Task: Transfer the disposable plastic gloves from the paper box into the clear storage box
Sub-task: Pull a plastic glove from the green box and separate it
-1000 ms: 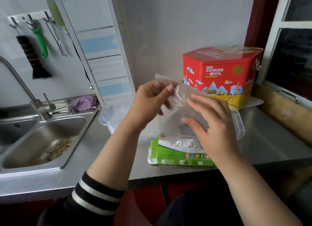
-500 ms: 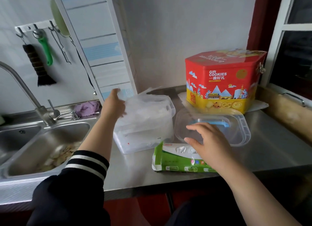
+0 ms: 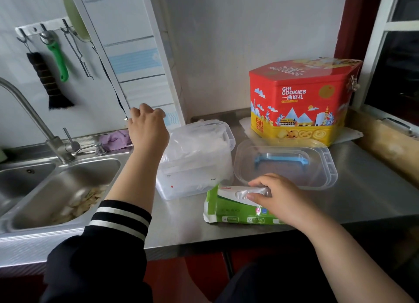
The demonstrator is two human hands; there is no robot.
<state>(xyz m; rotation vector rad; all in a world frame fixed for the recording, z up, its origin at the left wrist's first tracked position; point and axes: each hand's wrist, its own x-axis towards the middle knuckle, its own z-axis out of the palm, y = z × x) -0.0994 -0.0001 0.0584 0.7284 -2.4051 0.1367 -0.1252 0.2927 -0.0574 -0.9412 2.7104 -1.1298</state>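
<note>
The green and white paper box (image 3: 226, 212) lies on the steel counter near its front edge. My right hand (image 3: 278, 200) rests on the box's top, thumb and fingers pinching a clear plastic glove (image 3: 247, 191) at the opening. Behind and to the left stands the clear storage box (image 3: 192, 185), lidless, with a crumpled heap of gloves (image 3: 197, 144) inside. My left hand (image 3: 147, 128) hovers at the storage box's rear left corner, fingers loosely curled, with nothing seen in it.
The storage box's clear lid (image 3: 322, 173) with a blue handle lies upside down to the right. A red cookie tin (image 3: 299, 103) stands behind it. A sink (image 3: 68, 189) with scraps and a faucet (image 3: 27, 112) are on the left, beside a purple cloth (image 3: 113, 139).
A second ago both hands held one glove up. My left hand carried it into the storage box and let go, while my right hand dropped to the paper box and pinched another glove.
</note>
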